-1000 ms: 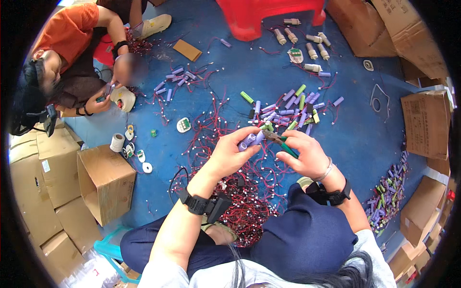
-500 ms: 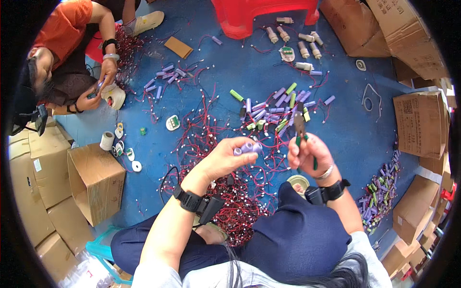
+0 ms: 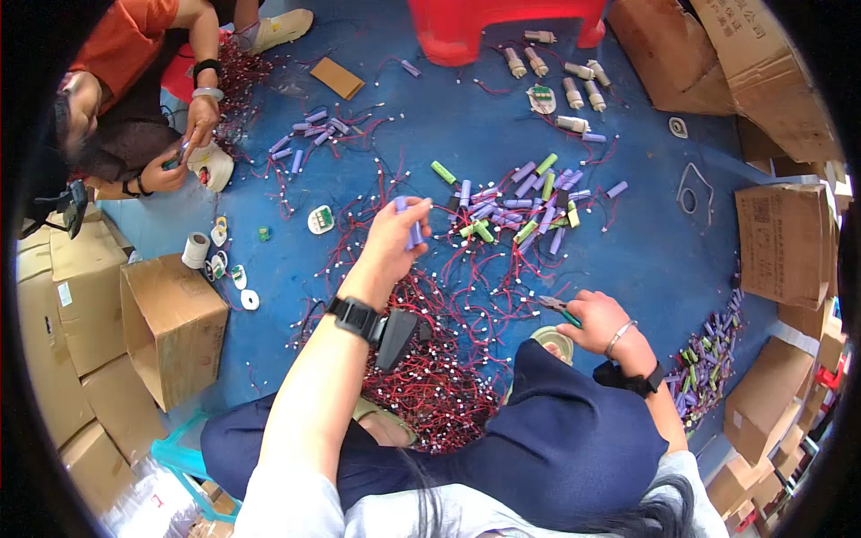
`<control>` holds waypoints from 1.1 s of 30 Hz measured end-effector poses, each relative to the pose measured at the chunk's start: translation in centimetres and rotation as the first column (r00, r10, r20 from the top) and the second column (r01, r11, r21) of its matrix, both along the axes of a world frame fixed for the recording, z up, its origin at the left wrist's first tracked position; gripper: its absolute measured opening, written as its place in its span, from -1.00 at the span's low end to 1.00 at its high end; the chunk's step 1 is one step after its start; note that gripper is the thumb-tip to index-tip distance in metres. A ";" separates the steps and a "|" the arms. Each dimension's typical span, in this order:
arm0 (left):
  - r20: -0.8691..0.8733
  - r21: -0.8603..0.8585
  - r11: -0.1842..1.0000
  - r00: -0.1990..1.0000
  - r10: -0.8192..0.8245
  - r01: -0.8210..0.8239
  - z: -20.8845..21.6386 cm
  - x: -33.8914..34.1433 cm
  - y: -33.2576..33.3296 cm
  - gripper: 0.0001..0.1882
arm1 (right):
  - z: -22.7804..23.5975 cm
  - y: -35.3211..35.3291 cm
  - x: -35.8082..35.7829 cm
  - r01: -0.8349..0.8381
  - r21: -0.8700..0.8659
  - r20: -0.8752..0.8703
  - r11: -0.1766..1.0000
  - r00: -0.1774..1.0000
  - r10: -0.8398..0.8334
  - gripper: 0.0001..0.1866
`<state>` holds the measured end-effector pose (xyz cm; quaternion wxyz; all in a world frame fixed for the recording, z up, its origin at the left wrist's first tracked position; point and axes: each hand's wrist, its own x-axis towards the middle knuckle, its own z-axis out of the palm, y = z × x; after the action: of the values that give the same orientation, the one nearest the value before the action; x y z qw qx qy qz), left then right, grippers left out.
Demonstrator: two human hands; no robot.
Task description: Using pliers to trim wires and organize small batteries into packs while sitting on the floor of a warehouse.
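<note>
My left hand (image 3: 393,240) is closed around a few purple cylindrical battery cells (image 3: 413,235), held above the scattered red and black wires. In my right hand (image 3: 599,321), near my knee, is a pair of pliers (image 3: 560,308) with green handles, its metal jaws pointing left; my fingers hide most of the handles. Beyond and between my hands lies a loose heap of purple and green battery cells (image 3: 518,204), several with thin wires attached. A dense tangle of red and black wires with small white connectors (image 3: 435,394) spreads on the floor between my legs.
A co-worker's hands (image 3: 170,166) handle a small part at the upper left. Cardboard boxes (image 3: 175,332) line both sides. A red stool (image 3: 502,18) stands at the back, near white cylindrical parts (image 3: 572,93). More cells (image 3: 713,359) are heaped at right.
My left hand has moved forward and left with the cells. My right hand has come down toward my knee, and the pliers have swung from pointing forward to pointing left.
</note>
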<state>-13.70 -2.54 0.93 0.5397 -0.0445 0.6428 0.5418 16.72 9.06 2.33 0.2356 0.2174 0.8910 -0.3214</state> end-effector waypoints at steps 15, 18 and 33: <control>-0.582 -0.669 0.695 0.397 -0.710 0.264 -7.2 1.9 9.2 -0.59 | 0.4 0.7 2.6 0.239 -0.104 -0.132 0.965 0.959 -0.252 -0.69; -0.487 -0.750 0.580 0.328 -0.810 0.319 -7.7 1.6 9.3 -0.64 | 0.9 1.2 2.3 0.262 -0.103 -0.111 0.960 0.956 -0.273 -0.68; -0.284 0.198 0.978 0.952 0.115 -0.059 4.3 2.7 3.8 -0.80 | 3.0 1.7 -4.4 0.262 -0.310 -0.483 0.914 0.785 -0.389 -0.70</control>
<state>-11.03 1.23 5.27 0.4155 0.0593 0.6594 0.6237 12.28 10.75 5.38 -0.0583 0.2422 0.8268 -0.5044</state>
